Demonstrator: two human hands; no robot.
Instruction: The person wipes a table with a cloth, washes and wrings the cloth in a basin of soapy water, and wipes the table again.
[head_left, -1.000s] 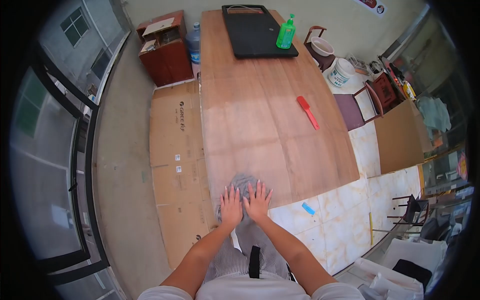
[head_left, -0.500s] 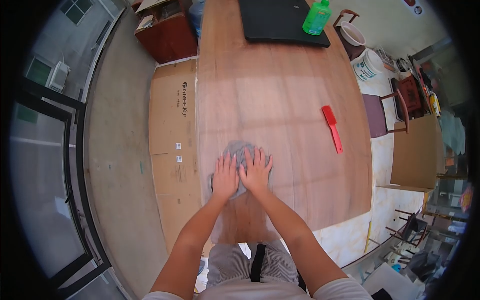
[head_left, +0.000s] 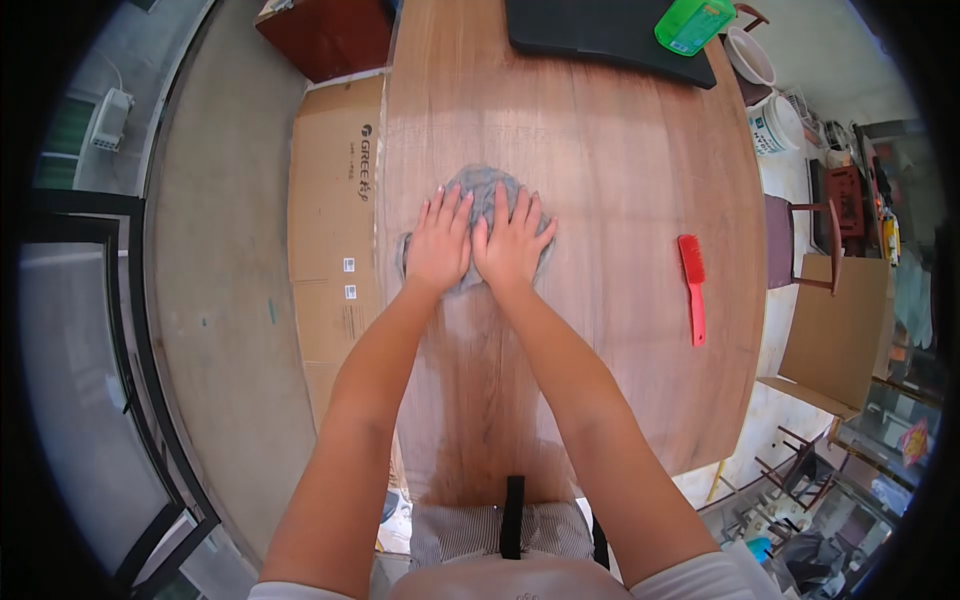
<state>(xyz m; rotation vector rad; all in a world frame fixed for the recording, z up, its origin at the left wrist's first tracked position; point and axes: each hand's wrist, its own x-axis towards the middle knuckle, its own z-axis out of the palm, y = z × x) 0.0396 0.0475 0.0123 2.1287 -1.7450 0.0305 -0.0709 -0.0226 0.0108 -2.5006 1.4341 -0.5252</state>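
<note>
A crumpled grey cloth (head_left: 482, 180) lies on the wooden tabletop (head_left: 620, 320), near its left edge. My left hand (head_left: 438, 248) presses flat on the cloth's left part, fingers stretched forward. Beside it, my right hand (head_left: 510, 245) rests flat on the right part with its fingers spread. The two thumbs almost meet in the middle. Much of the cloth is hidden under both palms. Behind the hands, a darker, damp-looking strip of wood runs toward my body. To the right lies a red brush (head_left: 693, 290), bristles at its far end, apart from both hands.
At the far end sit a flat black object (head_left: 600, 45) and a green bottle (head_left: 692, 25). A cardboard sheet (head_left: 335, 220) runs along the table's left side. Beyond the right edge are a chair (head_left: 815, 240), a white bucket (head_left: 777, 125) and an open cardboard box (head_left: 830, 330).
Both hands have slid the cloth forward, away from my body, along the tabletop. The view has shifted, so the brush and bottle appear farther right. A longer dark strip shows behind the cloth.
</note>
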